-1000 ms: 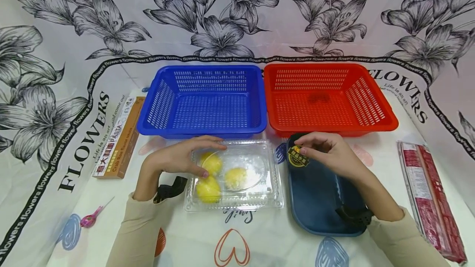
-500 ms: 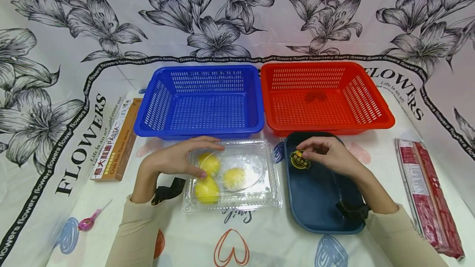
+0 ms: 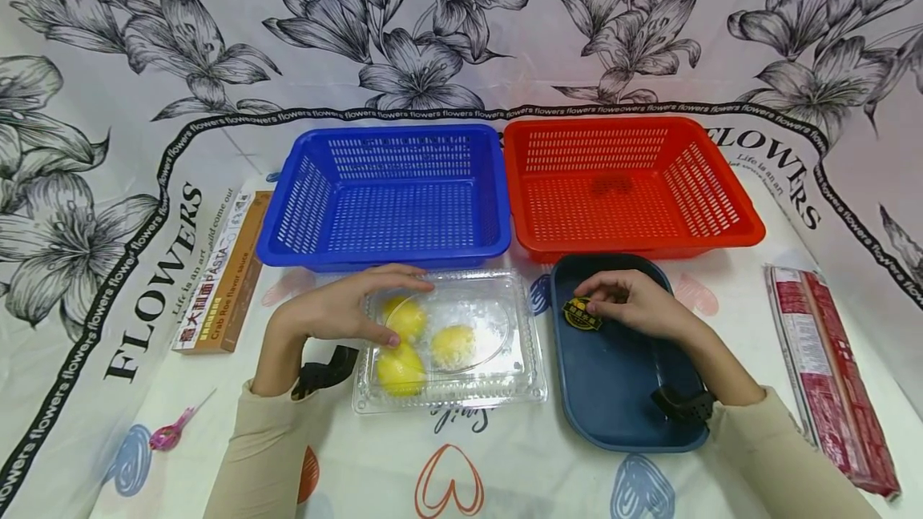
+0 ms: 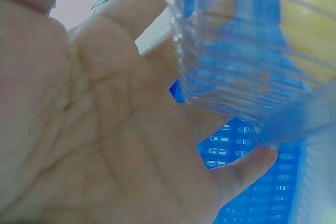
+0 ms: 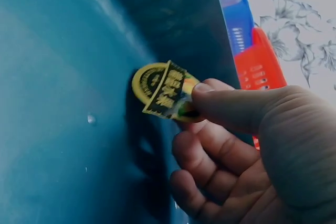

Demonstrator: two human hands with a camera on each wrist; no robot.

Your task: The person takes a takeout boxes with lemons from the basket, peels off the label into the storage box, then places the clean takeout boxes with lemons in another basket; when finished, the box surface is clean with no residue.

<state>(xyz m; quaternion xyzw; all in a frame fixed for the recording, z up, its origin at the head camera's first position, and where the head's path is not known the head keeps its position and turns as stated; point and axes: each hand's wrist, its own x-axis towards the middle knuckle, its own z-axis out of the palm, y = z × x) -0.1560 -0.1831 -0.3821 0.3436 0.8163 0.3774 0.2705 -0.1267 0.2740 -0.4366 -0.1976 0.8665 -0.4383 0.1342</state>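
A clear plastic clamshell box [image 3: 497, 391] with three yellow fruits, one being the lemon-like fruit [image 3: 401, 370], lies closed on the cloth. My left hand [image 3: 339, 307] rests at its left side, fingers and thumb spread over the left edge; the left wrist view shows the palm [image 4: 115, 108] beside the ribbed plastic wall [image 4: 236, 93]. Over the upper end of a dark blue tray [image 3: 613, 407], my right hand [image 3: 638, 304] pinches a round black-and-yellow sticker [image 3: 581, 314] between thumb and fingers. In the right wrist view the sticker [image 5: 165, 90] is close to the tray's wall.
A blue basket [image 3: 389, 251] and a red basket [image 3: 642, 247] stand side by side behind the box and tray. At the left are a pasta box [image 3: 223, 287] and a pink wrapped lollipop [image 3: 166, 436]. A red-and-clear package [image 3: 829, 375] lies at the right.
My right hand has lowered slightly with the sticker, inside the tray's upper end. My left hand keeps its place on the box. The whole head view has shifted slightly.
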